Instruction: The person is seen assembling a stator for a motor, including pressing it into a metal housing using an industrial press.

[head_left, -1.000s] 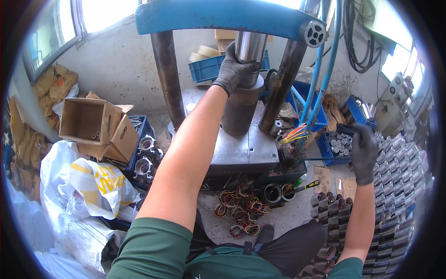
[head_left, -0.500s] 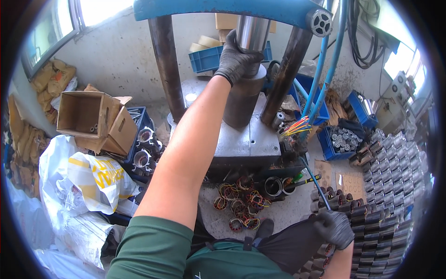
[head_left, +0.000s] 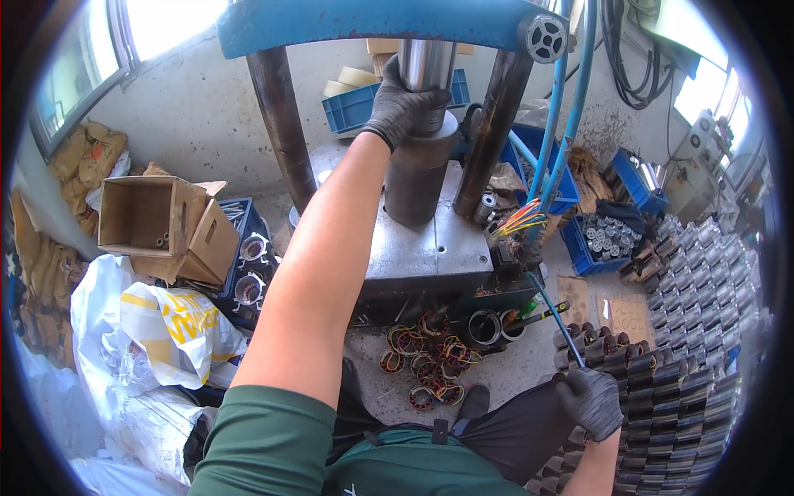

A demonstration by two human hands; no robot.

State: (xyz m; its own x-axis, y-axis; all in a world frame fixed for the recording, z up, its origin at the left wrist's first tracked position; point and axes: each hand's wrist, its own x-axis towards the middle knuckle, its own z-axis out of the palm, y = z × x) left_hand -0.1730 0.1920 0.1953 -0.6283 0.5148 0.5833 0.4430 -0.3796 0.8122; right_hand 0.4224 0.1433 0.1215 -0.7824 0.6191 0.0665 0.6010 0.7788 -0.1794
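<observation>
Glossy steel ram; matt grey metal bed; brown cardboard box.

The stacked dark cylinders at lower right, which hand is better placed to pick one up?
Right. The right hand already rests on the stacked dark cylinders, while the left hand grips the press ram.

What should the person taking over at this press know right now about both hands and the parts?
Left hand: gloved, wrapped around the shiny press ram above the dark cylinder on the press bed.
Right hand: gloved, down on the stacked dark metal housings at the right; grip unclear.
Done: several copper-wound stators lie on the floor before the press.
Left: many housings remain stacked; a blue crate of cylinders waits beside them.
</observation>
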